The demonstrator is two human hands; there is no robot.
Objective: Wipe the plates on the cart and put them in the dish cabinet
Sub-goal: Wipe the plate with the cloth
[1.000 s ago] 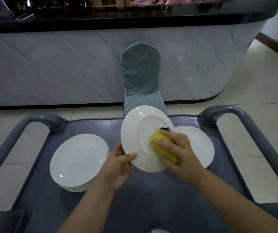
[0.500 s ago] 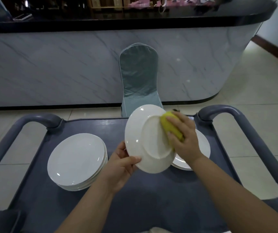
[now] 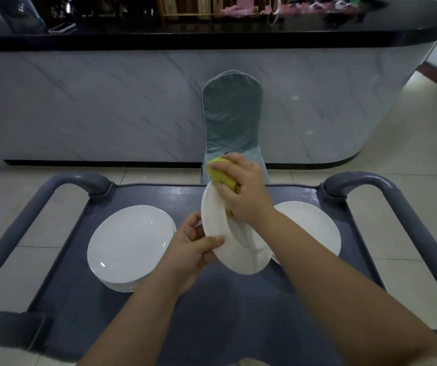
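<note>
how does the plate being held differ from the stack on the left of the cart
The held plate is tilted, raised off the cart; the stack lies flat on it. The held plate is single, gripped by the left hand, the yellow sponge in the right hand at its top edge; the stack is several plates, untouched. Both are white and round.
</note>
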